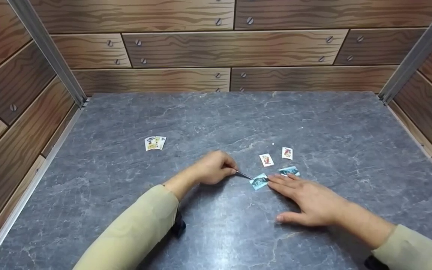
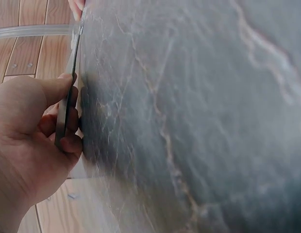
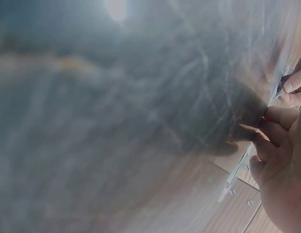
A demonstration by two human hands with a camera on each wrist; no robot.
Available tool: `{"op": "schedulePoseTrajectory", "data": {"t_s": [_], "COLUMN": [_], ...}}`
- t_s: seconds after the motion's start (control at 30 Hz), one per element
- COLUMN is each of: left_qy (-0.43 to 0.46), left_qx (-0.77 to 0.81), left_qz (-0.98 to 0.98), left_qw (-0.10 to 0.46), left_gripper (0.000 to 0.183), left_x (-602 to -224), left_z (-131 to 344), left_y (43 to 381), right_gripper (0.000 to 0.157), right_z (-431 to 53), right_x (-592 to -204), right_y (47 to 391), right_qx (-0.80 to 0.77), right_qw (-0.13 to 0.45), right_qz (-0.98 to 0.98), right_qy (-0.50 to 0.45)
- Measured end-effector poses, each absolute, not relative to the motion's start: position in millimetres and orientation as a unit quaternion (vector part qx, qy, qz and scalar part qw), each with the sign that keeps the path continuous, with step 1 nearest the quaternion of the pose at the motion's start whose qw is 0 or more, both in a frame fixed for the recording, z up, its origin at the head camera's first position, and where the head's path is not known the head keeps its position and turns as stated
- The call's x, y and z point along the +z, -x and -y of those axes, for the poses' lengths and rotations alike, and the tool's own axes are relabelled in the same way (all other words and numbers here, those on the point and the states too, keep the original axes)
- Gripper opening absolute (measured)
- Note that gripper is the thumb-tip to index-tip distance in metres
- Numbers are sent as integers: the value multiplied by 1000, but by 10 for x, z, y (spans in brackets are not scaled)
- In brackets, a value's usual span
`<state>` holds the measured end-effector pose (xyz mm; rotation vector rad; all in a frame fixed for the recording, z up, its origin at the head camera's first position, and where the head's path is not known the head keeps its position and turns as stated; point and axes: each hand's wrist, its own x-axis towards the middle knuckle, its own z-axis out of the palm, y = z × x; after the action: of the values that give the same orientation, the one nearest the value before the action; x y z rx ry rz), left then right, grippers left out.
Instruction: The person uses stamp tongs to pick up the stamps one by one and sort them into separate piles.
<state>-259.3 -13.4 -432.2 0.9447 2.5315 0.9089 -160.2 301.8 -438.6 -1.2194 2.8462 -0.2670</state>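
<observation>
My left hand [image 1: 216, 167] pinches slim dark tweezers [image 1: 243, 175], whose tips reach the left corner of a small blue-patterned card [image 1: 259, 182] on the table. In the left wrist view the tweezers [image 2: 67, 109] lie between thumb and curled fingers. With its fingers stretched out, my right hand [image 1: 311, 202] lies low over the tabletop, fingertips at that card's right edge. A second blue card [image 1: 289, 171] lies just beyond these fingers, which partly cover it. Behind them are two small face-up playing cards, one nearer [image 1: 266, 160] and one farther right [image 1: 287, 153].
On the left part of the grey marbled table [image 1: 208, 116], a few small yellowish cards [image 1: 152, 143] overlap. A tiny white speck [image 1: 273, 144] lies near the face-up cards. Wood-patterned walls [image 1: 223, 48] border the table at the back and sides.
</observation>
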Motion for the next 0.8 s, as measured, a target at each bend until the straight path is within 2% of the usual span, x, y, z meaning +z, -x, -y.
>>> {"op": "schedulePoseTrajectory", "data": {"t_s": [0.33, 0.8], "left_qy": [-329, -322], "left_qx": [317, 333], "left_qz": [-879, -875], "left_qw": [134, 139], "left_gripper": [14, 14], "left_x": [-4344, -4335], "left_z": [129, 161], "left_y": [2584, 2606], "right_gripper": [86, 85], "right_z": [-3041, -3353], "right_x": [-4346, -4223], "right_y": [1616, 1624], "right_qx": [-72, -52], "right_qw": [15, -36], "right_qz": [-908, -920], "right_qy": [411, 386]}}
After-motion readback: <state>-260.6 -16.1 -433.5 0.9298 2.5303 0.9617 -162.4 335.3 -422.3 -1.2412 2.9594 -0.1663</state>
